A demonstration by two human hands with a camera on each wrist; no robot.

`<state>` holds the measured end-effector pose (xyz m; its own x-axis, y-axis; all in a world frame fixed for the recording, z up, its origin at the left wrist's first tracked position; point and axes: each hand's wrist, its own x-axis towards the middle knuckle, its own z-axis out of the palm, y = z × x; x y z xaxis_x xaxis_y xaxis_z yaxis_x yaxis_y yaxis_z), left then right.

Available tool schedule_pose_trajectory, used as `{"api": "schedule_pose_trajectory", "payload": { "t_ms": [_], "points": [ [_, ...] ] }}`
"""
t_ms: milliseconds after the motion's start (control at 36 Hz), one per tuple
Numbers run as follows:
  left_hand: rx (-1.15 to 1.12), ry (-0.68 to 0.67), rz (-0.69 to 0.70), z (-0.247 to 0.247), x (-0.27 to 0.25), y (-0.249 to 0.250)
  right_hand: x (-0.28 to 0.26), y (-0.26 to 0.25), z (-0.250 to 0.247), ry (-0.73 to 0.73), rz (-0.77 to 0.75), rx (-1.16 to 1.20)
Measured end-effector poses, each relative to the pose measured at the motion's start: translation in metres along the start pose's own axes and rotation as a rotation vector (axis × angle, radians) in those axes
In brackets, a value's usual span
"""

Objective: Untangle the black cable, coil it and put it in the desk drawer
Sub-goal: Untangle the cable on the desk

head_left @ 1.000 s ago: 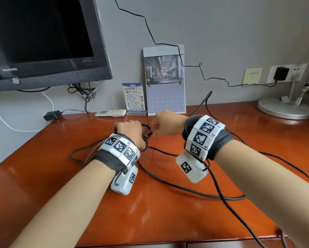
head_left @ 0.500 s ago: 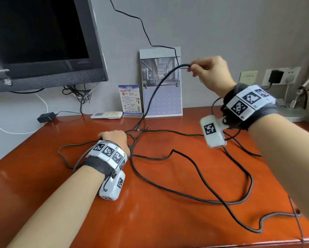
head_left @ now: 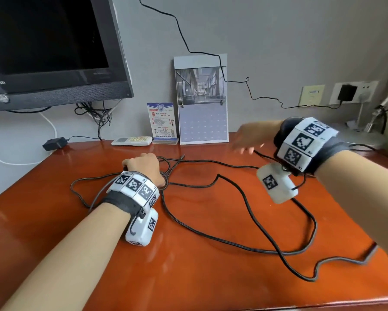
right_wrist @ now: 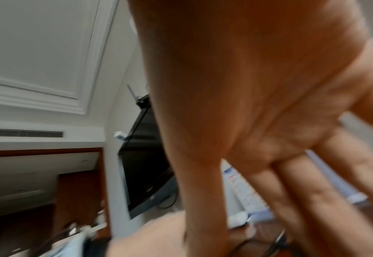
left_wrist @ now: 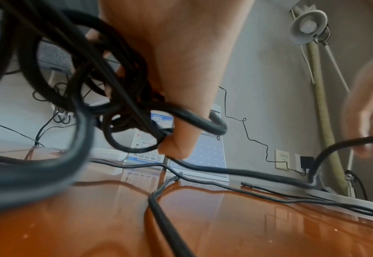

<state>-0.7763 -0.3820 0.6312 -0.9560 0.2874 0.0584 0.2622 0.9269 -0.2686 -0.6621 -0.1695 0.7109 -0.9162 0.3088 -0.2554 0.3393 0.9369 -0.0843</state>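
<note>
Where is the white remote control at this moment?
In the head view, the white remote control lies at the back of the desk, against the wall, just left of the small blue card and below the monitor's right corner.

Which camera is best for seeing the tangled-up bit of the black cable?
The left wrist view: the knot of the black cable fills it, loops bunched under the left hand. The head view shows the cable spread over the desk, but that hand hides the knot. The right wrist view shows mostly the open right hand.
</note>
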Motion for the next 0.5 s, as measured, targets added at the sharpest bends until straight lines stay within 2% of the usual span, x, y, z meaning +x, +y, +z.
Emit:
{"api": "schedule_pose_trajectory", "payload": {
  "t_ms": [56,83,139,222,333,389,500],
  "points": [
    [-0.055,0.056,-0.014,0.000,0.001,0.001,-0.011,-0.023,0.009,-0.270,-0.051,-0.035],
    [-0.086,0.078,-0.019,0.000,0.002,0.001,-0.014,-0.031,0.013,-0.342,-0.061,-0.095],
    [-0.145,0.135,-0.018,0.000,0.003,-0.002,-0.016,-0.040,0.023,-0.348,-0.090,-0.236],
    [-0.236,0.238,-0.007,-0.001,0.004,-0.008,-0.011,-0.046,0.033,-0.217,-0.102,-0.371],
    [-0.417,0.282,-0.034,0.001,0.005,-0.022,-0.001,-0.036,0.034,0.022,-0.009,-0.414],
    [-0.546,0.252,-0.062,0.003,0.008,-0.029,0.005,-0.022,0.031,0.208,0.038,-0.325],
    [-0.862,0.112,-0.059,0.005,0.016,-0.038,0.018,0.001,0.026,0.461,0.042,-0.272]
  ]
}}
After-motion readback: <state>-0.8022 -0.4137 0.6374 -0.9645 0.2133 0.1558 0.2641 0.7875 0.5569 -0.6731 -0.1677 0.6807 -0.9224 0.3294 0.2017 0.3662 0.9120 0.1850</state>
